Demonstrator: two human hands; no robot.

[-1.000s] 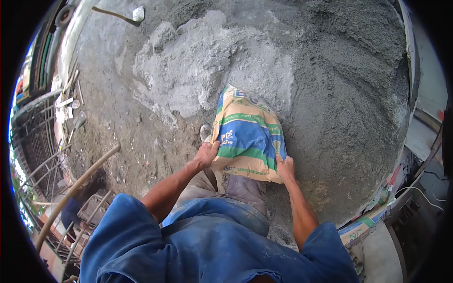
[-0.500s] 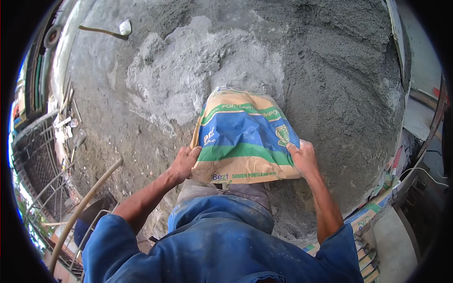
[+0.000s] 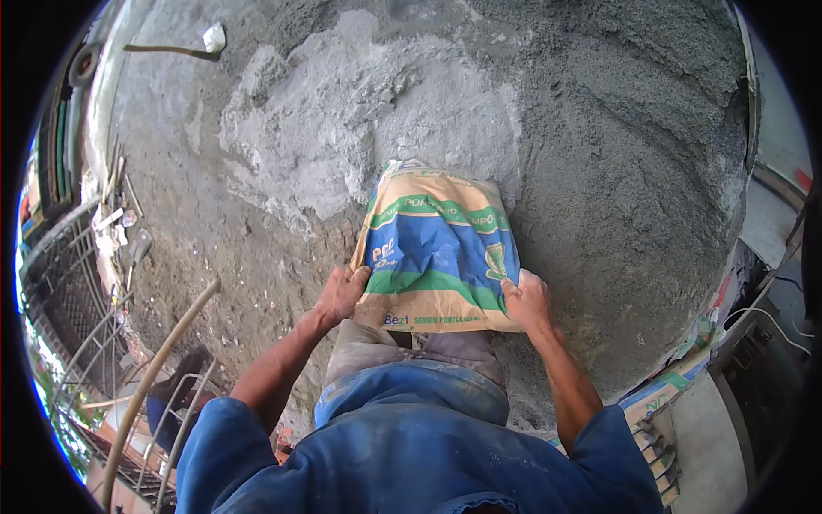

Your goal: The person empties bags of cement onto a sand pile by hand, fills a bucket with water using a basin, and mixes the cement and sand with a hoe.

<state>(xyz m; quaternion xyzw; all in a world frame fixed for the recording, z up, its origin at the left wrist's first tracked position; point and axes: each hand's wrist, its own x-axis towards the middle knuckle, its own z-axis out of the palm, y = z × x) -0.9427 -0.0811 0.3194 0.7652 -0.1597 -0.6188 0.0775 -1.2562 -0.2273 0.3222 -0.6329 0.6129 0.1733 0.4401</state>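
A paper cement bag [image 3: 432, 244], tan with green and blue bands and printed lettering, is held in front of my legs. My left hand [image 3: 344, 291] grips its left edge near the lower corner, thumb on top. On the opposite edge my right hand [image 3: 526, 300] pinches the paper the same way, its other fingers hidden under the bag. The bag's far end reaches the pale grey cement powder [image 3: 377, 111] spread on the ground. Its front is creased and sags a little in the middle.
Dark grey sand [image 3: 616, 128] is heaped at the right. A long-handled tool [image 3: 171, 50] lies at the far left. Nearer on the left are a bent pole [image 3: 163, 360] and metal railings [image 3: 77, 343]. More stacked bags [image 3: 659, 463] stand at the lower right.
The bag has narrowed as my right hand moved inward to the left and slightly down. More of its printed far end shows. The view has shifted slightly.
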